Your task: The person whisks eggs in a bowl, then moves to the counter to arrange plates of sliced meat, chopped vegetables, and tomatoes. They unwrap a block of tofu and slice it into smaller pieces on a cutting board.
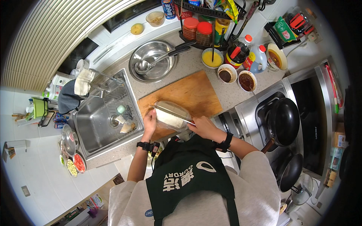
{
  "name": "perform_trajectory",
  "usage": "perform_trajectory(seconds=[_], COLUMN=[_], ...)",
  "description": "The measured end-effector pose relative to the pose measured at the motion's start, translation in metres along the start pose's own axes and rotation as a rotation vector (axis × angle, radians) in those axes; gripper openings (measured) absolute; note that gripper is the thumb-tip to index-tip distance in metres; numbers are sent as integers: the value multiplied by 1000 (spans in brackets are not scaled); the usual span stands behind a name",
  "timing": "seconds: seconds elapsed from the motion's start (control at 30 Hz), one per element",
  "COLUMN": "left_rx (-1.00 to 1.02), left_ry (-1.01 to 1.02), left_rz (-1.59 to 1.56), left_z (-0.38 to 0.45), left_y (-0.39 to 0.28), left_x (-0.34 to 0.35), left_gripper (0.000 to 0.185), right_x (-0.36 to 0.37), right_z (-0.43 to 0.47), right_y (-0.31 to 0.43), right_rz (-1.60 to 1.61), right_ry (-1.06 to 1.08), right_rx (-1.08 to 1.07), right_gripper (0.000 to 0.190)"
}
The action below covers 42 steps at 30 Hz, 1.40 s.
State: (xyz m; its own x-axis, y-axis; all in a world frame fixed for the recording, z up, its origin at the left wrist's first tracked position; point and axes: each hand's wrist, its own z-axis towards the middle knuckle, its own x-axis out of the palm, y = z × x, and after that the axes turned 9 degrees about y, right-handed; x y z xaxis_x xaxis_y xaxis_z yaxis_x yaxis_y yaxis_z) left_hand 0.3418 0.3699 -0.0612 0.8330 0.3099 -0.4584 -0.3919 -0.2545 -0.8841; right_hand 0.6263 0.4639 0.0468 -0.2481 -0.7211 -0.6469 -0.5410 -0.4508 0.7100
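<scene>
A pale white block, apparently tofu, sits in clear plastic packaging at the front of the wooden cutting board. My right hand grips the handle of a kitchen knife. Its blade runs slantwise across the top of the block, with the tip toward my left hand. My left hand holds the left side of the packaging, thumb uppermost near the blade tip. The fingers beneath are partly hidden, and I cannot tell how deep the blade sits.
Left is a steel sink with scraps on its rack. Behind the board stand a steel bowl with ladles, a bowl of yellow liquid and two sauce bowls. Right, a black wok rests on the stove; chopped vegetables stand left.
</scene>
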Motion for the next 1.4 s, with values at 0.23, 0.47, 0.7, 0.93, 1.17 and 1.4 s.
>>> perform_trajectory(seconds=[0.23, 0.47, 0.7, 0.93, 1.17, 1.4], left_rx=[-109, -30, 142, 76, 95, 80], left_ry=[-55, -421, -233, -124, -129, -140], left_rz=[-12, 184, 275, 299, 270, 232], left_z=[2, 7, -6, -7, -5, -5], left_y=[8, -1, -35, -22, -6, -3], left_x=[-1, 1, -3, 5, 7, 8], left_gripper=[30, 14, 14, 22, 26, 28], right_x=[-3, -4, -7, -7, -3, -5], right_z=[1, 1, 2, 3, 4, 3], right_y=[1, 1, 1, 2, 0, 0], right_rz=[5, 28, 14, 31, 25, -6], right_ry=[-18, -13, 3, 9, -4, 17], right_rx=[16, 28, 28, 36, 26, 25], right_gripper=[39, 38, 37, 37, 35, 35])
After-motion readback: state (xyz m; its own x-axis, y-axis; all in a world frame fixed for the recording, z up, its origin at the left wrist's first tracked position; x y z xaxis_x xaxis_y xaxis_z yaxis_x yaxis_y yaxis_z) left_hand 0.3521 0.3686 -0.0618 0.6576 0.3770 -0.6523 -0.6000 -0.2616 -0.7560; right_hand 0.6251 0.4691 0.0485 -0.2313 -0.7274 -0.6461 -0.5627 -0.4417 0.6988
